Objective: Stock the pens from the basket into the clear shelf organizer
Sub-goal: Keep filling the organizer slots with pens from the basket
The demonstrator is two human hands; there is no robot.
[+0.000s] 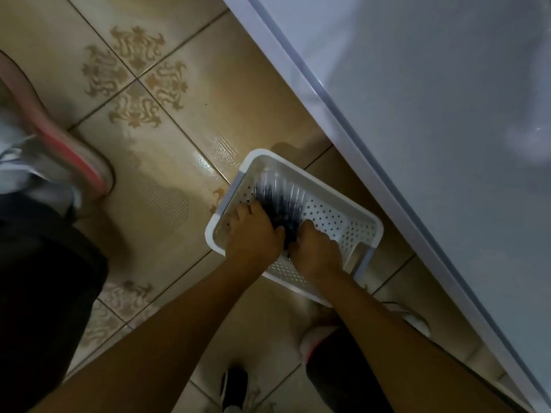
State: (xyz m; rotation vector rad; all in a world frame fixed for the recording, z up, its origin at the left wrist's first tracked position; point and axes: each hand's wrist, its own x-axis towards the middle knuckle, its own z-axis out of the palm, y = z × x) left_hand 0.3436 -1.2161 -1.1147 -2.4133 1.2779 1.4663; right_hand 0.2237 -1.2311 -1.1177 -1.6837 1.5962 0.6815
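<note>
We're reaching down with both arms, and our left hand [253, 234] and right hand [316, 251] are gripping the same dark bunch of pens [277, 195], fingers curling round it from either side. The pens are lying in the white perforated basket [331, 216], which is sitting on the tiled floor [179, 70], just beside a white panel [447, 114].

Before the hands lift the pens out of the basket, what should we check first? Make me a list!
1. Left hand and right hand both grip the pens: ok.
2. Pens bunched tidily: not ok, their far ends fan out.
3. Basket flat on the tiled floor: ok.
4. Stray pens under the hands: cannot tell.
5. Clear organizer ready: cannot tell, it is not in view.
</note>
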